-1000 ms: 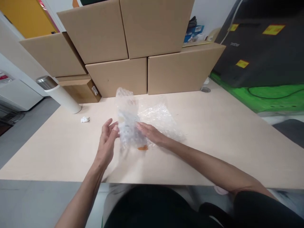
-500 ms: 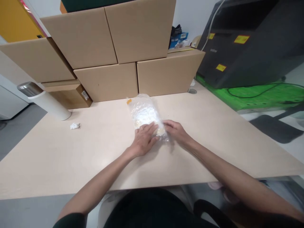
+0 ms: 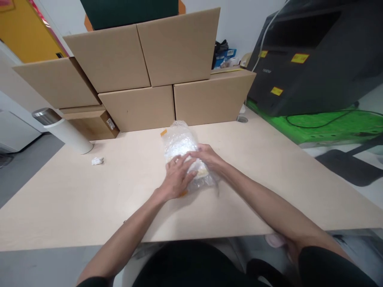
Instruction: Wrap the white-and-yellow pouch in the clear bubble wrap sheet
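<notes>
A clear bubble-wrap packet (image 3: 180, 141) lies on the table, glossy, with an orange tab at its far left corner and another bit of orange near my left wrist. Something pale yellowish shows through the plastic, but I cannot make out what it is. My left hand (image 3: 177, 175) rests on the packet's near left part, fingers spread. On the right side, my right hand (image 3: 209, 157) lies over the packet's edge with its fingers stretched out across the plastic, close to the left fingertips.
Cardboard boxes (image 3: 136, 111) are stacked along the table's back. A white bottle with a metal cap (image 3: 70, 135) stands at left, beside a crumpled white scrap (image 3: 97, 161). A large dark machine (image 3: 296, 75) on a green surface (image 3: 329, 125) is at right.
My right hand has moved from the packet's right edge up and left onto its top. My left hand stays on the plastic. The view has tilted slightly upward.
</notes>
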Demonstrator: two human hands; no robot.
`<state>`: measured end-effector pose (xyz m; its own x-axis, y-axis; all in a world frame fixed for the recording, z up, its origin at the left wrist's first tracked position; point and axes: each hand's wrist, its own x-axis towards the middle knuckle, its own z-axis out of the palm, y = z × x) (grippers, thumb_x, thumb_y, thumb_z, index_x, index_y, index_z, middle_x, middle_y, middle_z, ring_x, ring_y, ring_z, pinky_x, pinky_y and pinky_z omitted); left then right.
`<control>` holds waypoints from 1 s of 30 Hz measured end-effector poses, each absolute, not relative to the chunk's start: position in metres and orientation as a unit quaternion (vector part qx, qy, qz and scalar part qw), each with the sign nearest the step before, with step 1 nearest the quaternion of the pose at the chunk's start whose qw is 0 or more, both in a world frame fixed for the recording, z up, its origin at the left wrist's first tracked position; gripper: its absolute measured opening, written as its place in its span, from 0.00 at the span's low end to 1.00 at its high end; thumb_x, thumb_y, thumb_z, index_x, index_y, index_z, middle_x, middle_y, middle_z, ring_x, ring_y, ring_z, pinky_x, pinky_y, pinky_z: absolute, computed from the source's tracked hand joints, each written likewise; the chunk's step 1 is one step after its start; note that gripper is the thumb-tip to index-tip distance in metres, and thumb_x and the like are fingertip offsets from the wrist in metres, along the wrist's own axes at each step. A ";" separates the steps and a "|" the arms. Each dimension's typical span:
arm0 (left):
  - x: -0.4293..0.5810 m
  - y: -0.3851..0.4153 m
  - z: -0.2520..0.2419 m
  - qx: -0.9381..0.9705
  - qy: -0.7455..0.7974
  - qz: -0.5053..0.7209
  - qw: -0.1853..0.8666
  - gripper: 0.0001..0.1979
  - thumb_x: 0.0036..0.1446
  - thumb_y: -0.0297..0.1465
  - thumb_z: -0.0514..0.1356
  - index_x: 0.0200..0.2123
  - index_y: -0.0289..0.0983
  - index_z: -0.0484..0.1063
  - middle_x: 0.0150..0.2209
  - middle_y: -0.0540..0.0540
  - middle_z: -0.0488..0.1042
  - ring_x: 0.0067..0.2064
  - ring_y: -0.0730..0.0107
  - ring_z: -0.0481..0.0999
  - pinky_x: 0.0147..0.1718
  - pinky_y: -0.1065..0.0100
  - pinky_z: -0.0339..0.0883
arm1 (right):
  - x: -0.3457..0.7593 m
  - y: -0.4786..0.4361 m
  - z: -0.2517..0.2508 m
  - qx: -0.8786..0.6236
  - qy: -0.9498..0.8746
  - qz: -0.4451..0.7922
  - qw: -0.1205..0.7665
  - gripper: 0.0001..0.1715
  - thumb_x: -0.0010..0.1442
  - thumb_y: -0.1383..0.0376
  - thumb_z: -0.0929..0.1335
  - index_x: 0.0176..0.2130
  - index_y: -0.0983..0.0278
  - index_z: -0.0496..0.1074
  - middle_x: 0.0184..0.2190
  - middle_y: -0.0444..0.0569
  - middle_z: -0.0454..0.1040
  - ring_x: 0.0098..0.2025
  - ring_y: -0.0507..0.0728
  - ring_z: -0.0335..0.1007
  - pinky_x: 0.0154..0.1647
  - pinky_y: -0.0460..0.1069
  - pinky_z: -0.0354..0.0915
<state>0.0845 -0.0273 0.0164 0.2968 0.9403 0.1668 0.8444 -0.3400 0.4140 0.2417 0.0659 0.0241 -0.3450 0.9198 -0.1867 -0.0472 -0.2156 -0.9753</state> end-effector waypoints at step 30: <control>0.028 0.005 -0.018 0.411 0.553 0.603 0.402 0.45 0.52 0.37 0.67 0.68 0.44 0.47 0.50 0.42 0.70 0.48 0.56 0.76 0.51 0.51 0.71 | 0.214 0.067 -0.023 -0.477 -0.643 0.398 0.449 0.24 0.53 0.49 0.70 0.42 0.64 0.70 0.38 0.53 0.74 0.41 0.61 0.71 0.43 0.55 0.68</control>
